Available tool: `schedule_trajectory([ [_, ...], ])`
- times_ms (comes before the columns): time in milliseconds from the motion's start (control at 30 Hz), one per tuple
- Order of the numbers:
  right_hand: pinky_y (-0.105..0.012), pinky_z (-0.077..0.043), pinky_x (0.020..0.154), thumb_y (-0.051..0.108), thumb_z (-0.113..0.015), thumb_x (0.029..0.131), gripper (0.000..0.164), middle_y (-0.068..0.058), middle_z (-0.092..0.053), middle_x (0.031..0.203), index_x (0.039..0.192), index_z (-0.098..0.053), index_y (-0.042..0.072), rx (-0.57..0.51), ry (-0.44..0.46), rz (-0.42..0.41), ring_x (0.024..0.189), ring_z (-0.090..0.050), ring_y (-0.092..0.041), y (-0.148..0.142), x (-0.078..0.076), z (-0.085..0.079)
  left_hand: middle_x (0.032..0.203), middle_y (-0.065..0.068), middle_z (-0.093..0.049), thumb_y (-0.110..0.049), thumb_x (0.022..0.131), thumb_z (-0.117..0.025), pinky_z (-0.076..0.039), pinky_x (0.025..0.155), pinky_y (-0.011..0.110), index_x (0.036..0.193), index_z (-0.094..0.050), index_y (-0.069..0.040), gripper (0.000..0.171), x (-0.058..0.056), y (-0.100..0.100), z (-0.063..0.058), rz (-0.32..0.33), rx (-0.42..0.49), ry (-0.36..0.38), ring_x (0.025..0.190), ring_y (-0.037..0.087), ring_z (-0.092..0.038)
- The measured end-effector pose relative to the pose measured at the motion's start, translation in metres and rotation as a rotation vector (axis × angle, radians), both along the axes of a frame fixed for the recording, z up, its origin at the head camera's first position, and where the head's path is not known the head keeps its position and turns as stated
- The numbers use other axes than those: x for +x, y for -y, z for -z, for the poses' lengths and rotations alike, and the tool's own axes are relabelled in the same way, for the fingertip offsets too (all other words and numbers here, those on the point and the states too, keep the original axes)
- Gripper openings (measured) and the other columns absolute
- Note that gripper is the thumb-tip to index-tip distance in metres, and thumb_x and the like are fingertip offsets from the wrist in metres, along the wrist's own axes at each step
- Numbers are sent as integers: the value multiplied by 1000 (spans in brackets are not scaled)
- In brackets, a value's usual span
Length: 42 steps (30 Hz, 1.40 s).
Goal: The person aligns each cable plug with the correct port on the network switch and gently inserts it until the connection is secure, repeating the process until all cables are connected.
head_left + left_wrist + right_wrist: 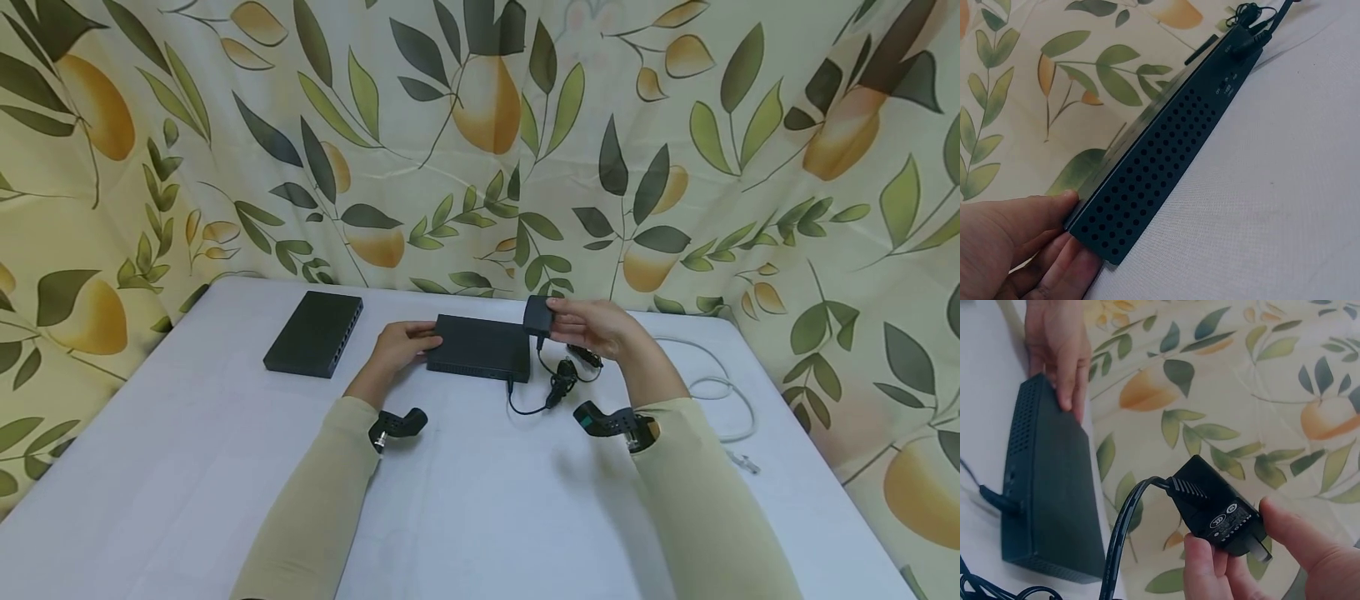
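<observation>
My left hand [400,343] grips the left end of a black network switch [477,346], thumb above and fingers beneath in the left wrist view. Rows of round vent holes [1141,181] run along the side facing me. A power plug [1252,44] sits in that side near its right end. My right hand [592,323] holds a black power adapter [1216,509] between thumb and fingers, by the switch's far right corner. Metal prongs [1259,549] stick out near my thumb. The adapter's black cable [561,383] lies partly bundled beside the switch.
A second black box [313,333] with a row of ports lies at the table's back left. A pale network cable [738,400] is looped at the right, partly behind my right arm. The patterned cloth [480,208] hangs behind the white table [487,500].
</observation>
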State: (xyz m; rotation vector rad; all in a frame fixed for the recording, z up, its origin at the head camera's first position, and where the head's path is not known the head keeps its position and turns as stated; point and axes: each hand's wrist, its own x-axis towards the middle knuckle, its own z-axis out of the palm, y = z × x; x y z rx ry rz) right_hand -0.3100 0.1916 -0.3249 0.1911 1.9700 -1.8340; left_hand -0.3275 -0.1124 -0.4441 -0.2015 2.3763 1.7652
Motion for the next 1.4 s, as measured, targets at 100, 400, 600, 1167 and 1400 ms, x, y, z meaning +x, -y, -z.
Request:
schedule_trajectory([
  [100, -24, -59, 80, 20, -62, 98, 65, -6, -63, 99, 148, -29, -5, 3, -4, 1, 78, -71, -13, 6, -4, -6, 134, 8, -63, -18, 89, -74, -55, 94, 32, 131, -64, -12, 44, 0, 1, 0, -2, 7, 2, 120, 22, -60],
  [400, -27, -58, 84, 18, -61, 98, 63, -15, -54, 121, 149, -31, -3, -10, -30, -7, 79, -71, -12, 28, -17, -13, 136, 8, -61, -18, 90, -74, -54, 95, 33, 132, -64, -13, 44, 1, 4, 0, -3, 10, 12, 121, 22, -59],
  [600, -27, -58, 84, 19, -62, 97, 60, -15, -54, 123, 148, -35, -1, -3, -25, 29, 76, -70, -13, 44, -25, -14, 136, 8, -61, -19, 89, -74, -54, 94, 33, 131, -64, -13, 44, 0, 5, 1, -5, 12, 4, 119, 22, -60],
  [1167, -31, -58, 85, 15, -63, 97, 49, -14, -58, 118, 141, -48, 0, -83, -22, 91, 80, -68, -16, 88, -42, 11, 135, 8, -62, -18, 89, -74, -57, 89, 31, 132, -64, -13, 44, -2, 3, 4, -9, 8, -2, 111, 22, -63],
  [1400, -29, -59, 83, 16, -65, 96, 52, -9, -55, 109, 141, -46, -1, -37, -8, 78, 92, -62, -20, 99, -45, 26, 132, 9, -64, -18, 89, -75, -57, 88, 31, 131, -64, -13, 44, -4, 3, 3, -4, 11, -9, 109, 22, -65],
])
